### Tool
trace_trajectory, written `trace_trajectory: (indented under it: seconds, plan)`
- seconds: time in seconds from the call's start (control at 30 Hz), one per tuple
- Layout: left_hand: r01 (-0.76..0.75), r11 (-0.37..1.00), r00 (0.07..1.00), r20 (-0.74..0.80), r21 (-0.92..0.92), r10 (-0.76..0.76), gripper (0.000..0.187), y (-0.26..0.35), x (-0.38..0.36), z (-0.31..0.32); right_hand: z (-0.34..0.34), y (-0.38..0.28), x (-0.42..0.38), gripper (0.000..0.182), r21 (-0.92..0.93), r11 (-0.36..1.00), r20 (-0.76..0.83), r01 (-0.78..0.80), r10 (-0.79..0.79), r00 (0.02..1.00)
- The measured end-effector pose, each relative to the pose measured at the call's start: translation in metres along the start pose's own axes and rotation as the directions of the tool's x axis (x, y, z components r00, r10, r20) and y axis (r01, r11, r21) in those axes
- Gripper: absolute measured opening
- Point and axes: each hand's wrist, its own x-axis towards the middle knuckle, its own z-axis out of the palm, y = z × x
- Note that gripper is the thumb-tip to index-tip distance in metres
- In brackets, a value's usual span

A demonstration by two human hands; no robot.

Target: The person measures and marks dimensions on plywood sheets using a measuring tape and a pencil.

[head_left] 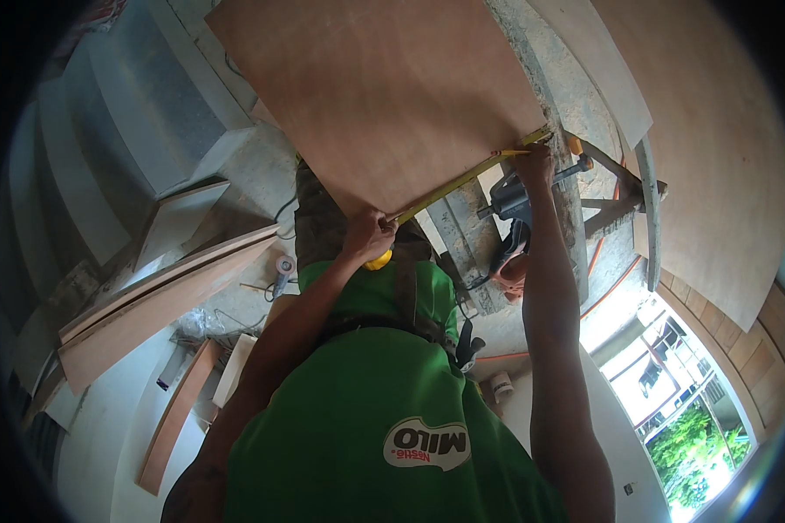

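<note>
A sheet of plywood (384,96) lies in front of me, its near edge running slantwise toward the upper right. Along that edge stretches the yellow blade of a tape measure (378,261). My left hand (371,236) is closed at the near corner of the sheet, on the tape measure, whose yellow case shows below the fingers. At the other end of the edge, my right hand (535,166) is closed around a thin yellow pencil (508,153), close beside the blade. The fingertips of the right hand are partly hidden.
Under my right forearm is a dark power tool (510,199) on the wooden support (467,231). Long boards (166,301) lean at the left, near stairs (148,96). A large plywood panel (715,148) stands at the right. An orange cord (610,288) crosses the floor.
</note>
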Motion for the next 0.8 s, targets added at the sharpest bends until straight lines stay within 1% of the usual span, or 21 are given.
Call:
trace_trajectory:
  seconds: [0.07, 0.13, 0.17, 0.27, 0.33, 0.57, 0.63, 0.73, 0.8]
  plan:
    - [0.028, 1.000, 1.000, 0.004, 0.005, -0.028, 0.029, -0.0019, 0.0006, 0.0017, -0.0033, -0.0029, -0.0024, 0.032, -0.031, 0.999, 0.042, -0.009, 0.011, 0.999]
    - [-0.048, 0.997, 0.997, -0.059, 0.056, 0.051, 0.029, -0.0055, 0.0013, 0.0053, -0.0071, -0.0059, -0.0061, 0.032, -0.019, 1.000, 0.049, -0.009, 0.010, 0.999]
    - [-0.049, 0.997, 0.997, -0.059, 0.057, 0.052, 0.029, -0.0059, 0.0015, 0.0055, -0.0081, -0.0067, -0.0069, 0.032, -0.007, 1.000, 0.055, -0.008, 0.008, 0.998]
    - [-0.025, 1.000, 0.999, -0.037, 0.010, 0.025, 0.029, -0.0056, 0.0021, 0.0056, -0.0088, -0.0078, -0.0070, 0.032, -0.026, 1.000, 0.064, -0.013, 0.015, 0.998]
    - [-0.010, 0.999, 1.000, 0.003, 0.044, 0.010, 0.033, -0.0042, 0.0023, 0.0039, -0.0050, -0.0052, -0.0044, 0.032, -0.033, 0.999, 0.055, -0.006, 0.008, 0.998]
    - [-0.007, 0.999, 1.000, 0.006, 0.034, 0.007, 0.031, -0.0023, 0.0035, 0.0007, -0.0072, -0.0083, -0.0052, 0.031, -0.058, 0.998, 0.055, -0.016, 0.019, 0.998]
    - [0.032, 0.998, 0.998, 0.055, 0.060, -0.035, 0.031, 0.0005, 0.0042, -0.0025, -0.0075, -0.0100, -0.0058, 0.032, -0.052, 0.998, 0.050, -0.027, 0.030, 0.998]
    - [-0.010, 0.998, 1.000, 0.020, 0.067, 0.008, 0.031, -0.0017, 0.0050, -0.0007, -0.0057, -0.0066, -0.0045, 0.032, -0.045, 0.998, 0.047, -0.037, 0.039, 0.998]
    - [-0.010, 0.998, 1.000, 0.016, 0.058, 0.009, 0.032, -0.0072, 0.0077, 0.0035, -0.0061, -0.0080, -0.0043, 0.033, -0.040, 0.999, 0.047, -0.034, 0.036, 0.998]
